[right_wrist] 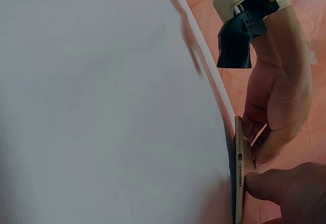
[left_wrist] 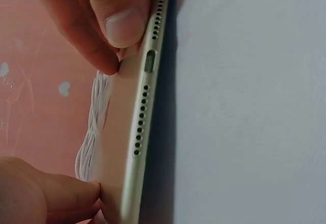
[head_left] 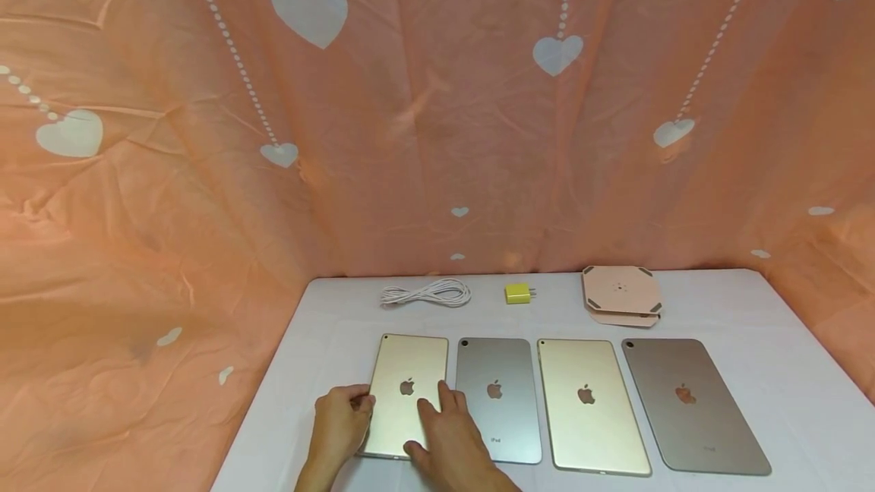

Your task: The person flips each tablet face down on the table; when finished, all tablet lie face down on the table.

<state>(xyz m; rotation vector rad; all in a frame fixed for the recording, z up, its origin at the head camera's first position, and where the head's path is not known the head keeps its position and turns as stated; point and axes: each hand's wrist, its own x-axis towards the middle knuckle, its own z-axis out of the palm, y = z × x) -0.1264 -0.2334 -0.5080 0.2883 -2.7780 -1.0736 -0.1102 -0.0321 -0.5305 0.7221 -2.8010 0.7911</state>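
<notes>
A gold tablet [head_left: 392, 431] lies back side up at the left end of a row, its bottom edge with charging port and speaker holes facing the left wrist camera. My left hand [head_left: 339, 422] pinches its left edge between thumb and bent fingers. Over its right half is my right hand [head_left: 456, 437], fingers spread, with the thumb [left_wrist: 125, 28] on the back close to the bottom edge and the fingertips near the right edge. Just right of it lies a silver tablet [head_left: 506, 370], partly covered by the right hand in the head view.
Farther right lie another gold tablet [head_left: 588, 431] and a grey tablet [head_left: 697, 427]. Behind the row are a coiled white cable [head_left: 437, 292], a yellow charger plug [head_left: 517, 294] and a pink folding stand [head_left: 620, 291]. An orange cloth [head_left: 437, 135] surrounds the white table [head_left: 328, 340].
</notes>
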